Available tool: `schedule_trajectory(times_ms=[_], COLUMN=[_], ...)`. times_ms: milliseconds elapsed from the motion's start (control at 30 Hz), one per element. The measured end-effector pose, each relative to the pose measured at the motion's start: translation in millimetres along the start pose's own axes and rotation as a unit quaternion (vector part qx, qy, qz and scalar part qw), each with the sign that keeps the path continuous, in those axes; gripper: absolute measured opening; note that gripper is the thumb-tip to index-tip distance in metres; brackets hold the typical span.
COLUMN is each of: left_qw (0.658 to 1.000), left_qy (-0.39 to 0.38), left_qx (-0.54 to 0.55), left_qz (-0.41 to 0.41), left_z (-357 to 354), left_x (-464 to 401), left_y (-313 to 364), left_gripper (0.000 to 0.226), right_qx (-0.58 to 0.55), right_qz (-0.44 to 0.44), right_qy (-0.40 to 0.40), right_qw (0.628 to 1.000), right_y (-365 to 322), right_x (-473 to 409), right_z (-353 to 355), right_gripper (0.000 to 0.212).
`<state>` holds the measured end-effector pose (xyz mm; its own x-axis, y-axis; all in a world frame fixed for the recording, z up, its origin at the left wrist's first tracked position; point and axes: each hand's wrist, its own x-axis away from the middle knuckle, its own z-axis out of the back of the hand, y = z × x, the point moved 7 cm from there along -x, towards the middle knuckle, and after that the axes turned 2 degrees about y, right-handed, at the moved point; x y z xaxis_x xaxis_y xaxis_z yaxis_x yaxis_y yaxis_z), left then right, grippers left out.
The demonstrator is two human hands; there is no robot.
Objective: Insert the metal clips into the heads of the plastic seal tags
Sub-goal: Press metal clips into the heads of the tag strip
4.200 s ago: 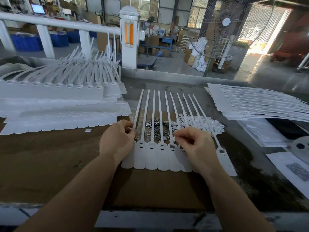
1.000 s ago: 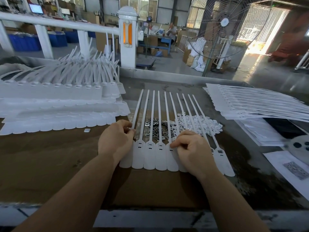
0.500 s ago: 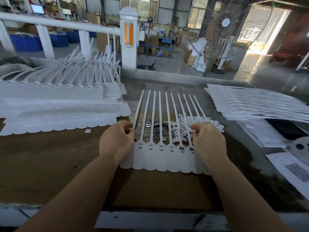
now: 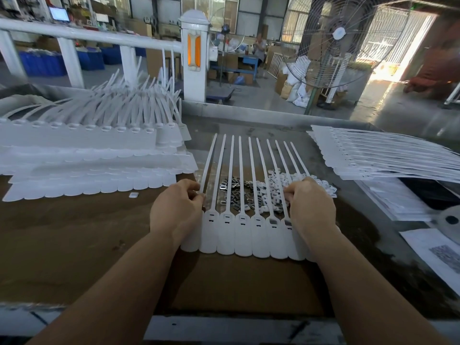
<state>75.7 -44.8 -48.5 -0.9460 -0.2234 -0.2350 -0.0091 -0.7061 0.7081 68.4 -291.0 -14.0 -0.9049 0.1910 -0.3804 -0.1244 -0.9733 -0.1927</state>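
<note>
Head view: seal tags (image 4: 242, 235) lie side by side on the bench, straps running away from the person, heads nearest. The metal clips (image 4: 236, 195) sit just beyond the heads, under the straps. Right hand (image 4: 311, 207), fingers curled, reaches into that pile and is nearer it; any clip held is hidden. Left hand (image 4: 176, 210) pinches the leftmost strap.

Left hand (image 4: 175, 212) and right hand (image 4: 311, 207) both curled, knuckles up.
</note>
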Motion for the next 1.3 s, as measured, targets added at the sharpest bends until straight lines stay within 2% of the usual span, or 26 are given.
schedule_trajectory(times_ms=[167,267,467,600,900,1300], left_qw=[1.0,1.0,1.0,1.0,1.0,1.0], left_qy=[0.003,0.005,0.005,0.005,0.005,0.003], left_qx=[0.003,0.003,0.003,0.003,0.002,0.004], left_qz=[-0.003,-0.007,-0.007,-0.005,0.0,0.002], left_z=[0.0,0.0,0.5,-0.4,-0.6,-0.9], left_x=[0.4,0.4,0.7,0.0,-0.1,-0.2], left_y=[0.5,0.6,1.3,1.0,-0.1,-0.4], left_gripper=[0.029,0.029,0.028,0.028,0.029,0.028], right_qx=[-0.063,-0.139,-0.286,-0.348,-0.346,-0.303], right_qz=[-0.005,0.014,0.033,0.022,0.033,0.012], right_qy=[0.052,0.071,0.002,-0.014,0.015,-0.023], right_qw=[0.997,0.988,0.958,0.937,0.938,0.953], right_y=[-0.1,-7.8,-14.9,-10.7,-7.5,-5.0], right_x=[4.4,12.3,33.1,41.7,45.6,45.4], right_z=[8.4,16.3,16.0,13.9,17.0,8.5], right_gripper=[0.016,0.015,0.008,0.02,0.015,0.01])
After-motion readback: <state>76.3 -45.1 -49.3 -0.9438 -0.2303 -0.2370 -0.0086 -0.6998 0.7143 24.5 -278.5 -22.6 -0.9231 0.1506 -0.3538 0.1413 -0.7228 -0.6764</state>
